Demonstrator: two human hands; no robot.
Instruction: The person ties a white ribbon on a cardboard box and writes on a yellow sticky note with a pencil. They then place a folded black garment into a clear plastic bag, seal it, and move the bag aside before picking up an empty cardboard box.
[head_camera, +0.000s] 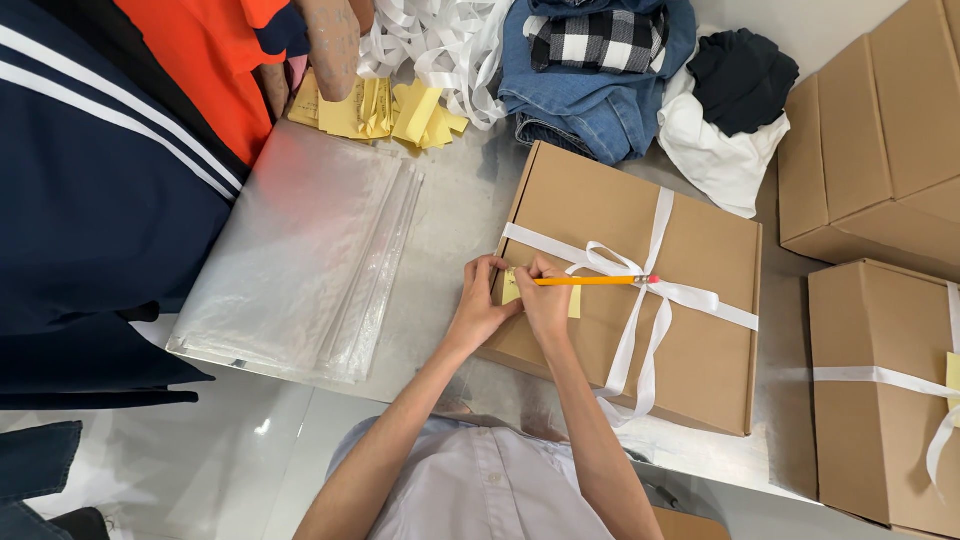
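A flat brown cardboard box (690, 330) tied with a white ribbon (640, 300) lies on the metal table in front of me. A small yellow sticky note (574, 303) is stuck on its lid near the left edge. My left hand (482, 302) presses on the note and the box edge. My right hand (545, 298) grips a yellow pencil (590, 281) with a pink eraser, lying across the lid, its tip at the note.
A stack of clear plastic bags (300, 250) lies to the left. Yellow notes (380, 110) and loose white ribbon (440, 45) sit at the back, with folded clothes (600, 70). More brown boxes (880, 140) stand right. Another person in orange and navy stands at left.
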